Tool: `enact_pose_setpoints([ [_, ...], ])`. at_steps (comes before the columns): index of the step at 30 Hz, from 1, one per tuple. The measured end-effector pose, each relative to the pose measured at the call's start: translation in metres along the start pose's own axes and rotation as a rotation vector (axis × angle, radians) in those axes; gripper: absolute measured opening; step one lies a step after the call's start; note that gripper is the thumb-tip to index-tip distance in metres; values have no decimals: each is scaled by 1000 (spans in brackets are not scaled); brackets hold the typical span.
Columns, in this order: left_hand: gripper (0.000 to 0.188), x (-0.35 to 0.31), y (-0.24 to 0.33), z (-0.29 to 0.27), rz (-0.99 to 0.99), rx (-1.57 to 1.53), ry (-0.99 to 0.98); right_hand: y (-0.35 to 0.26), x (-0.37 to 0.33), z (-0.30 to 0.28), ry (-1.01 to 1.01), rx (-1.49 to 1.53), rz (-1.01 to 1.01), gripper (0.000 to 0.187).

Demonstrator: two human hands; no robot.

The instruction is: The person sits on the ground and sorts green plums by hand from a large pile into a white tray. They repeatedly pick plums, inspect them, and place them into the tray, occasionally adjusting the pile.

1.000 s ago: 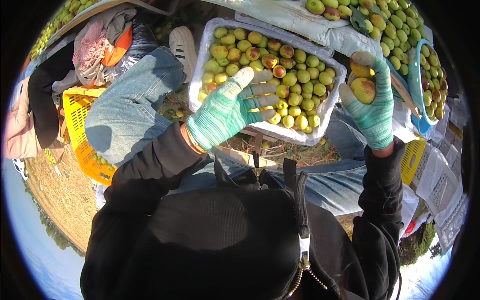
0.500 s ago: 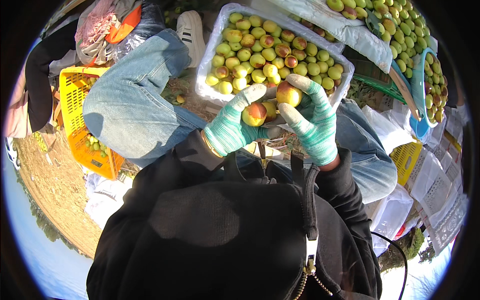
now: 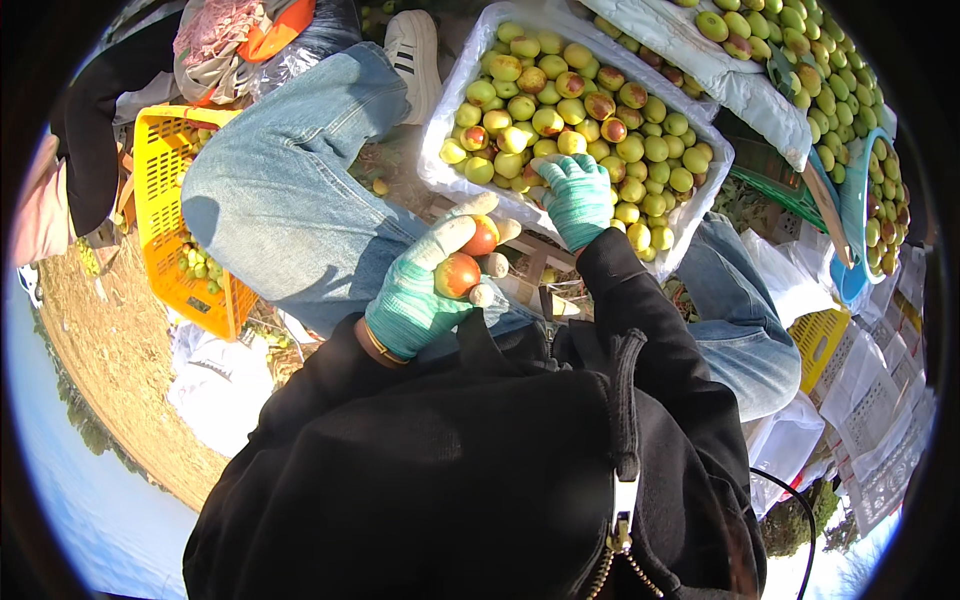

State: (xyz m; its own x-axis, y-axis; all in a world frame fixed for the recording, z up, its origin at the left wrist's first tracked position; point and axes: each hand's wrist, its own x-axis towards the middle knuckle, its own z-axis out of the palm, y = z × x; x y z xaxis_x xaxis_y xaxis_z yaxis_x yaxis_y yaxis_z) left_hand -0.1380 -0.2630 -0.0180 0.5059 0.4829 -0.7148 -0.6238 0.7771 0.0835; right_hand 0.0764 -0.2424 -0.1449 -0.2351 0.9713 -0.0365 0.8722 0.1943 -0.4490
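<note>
The right hand [image 3: 580, 200] is at the fruits [image 3: 599, 105] of the white-lined crate [image 3: 700, 213], over the middle part of its near long edge; the fingers are bent downward and touch the fruits there; whether they are pinching one, I cannot tell, because the back of the glove hides it. The left hand [image 3: 412, 308] is outside the crate, on the person's side of its near left corner; it is curled around two reddish fruits [image 3: 457, 277], with the thumb on one side and the pale fingertips on the other. From the left hand, the crate lies ahead and to the right; the right hand is clearly the nearer one to its contents. The long axis of the crate runs slanting, from far left to near right; the fruits are almost round, so no long axis can be given for them. About brands and labels: I can read no writing on the crate, the gloves or the yellow crate [image 3: 190, 308] to the left; the white shoe [image 3: 421, 62], near the crate's left edge, has only dark stripes.
</note>
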Motion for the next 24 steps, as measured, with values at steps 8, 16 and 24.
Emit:
enact_pose_setpoints([
  [8, 36, 10, -11, 18, -62, 608, 136, -47, -38, -88, -145, 627, -203, 62],
  [16, 31, 19, -13, 11, -58, 345, 250, -29, -29, -40, -131, 634, 510, 43],
  [24, 46, 30, -15, 1, 2, 89, 278, -6, -28, 11, -115, -12, 233, 39],
])
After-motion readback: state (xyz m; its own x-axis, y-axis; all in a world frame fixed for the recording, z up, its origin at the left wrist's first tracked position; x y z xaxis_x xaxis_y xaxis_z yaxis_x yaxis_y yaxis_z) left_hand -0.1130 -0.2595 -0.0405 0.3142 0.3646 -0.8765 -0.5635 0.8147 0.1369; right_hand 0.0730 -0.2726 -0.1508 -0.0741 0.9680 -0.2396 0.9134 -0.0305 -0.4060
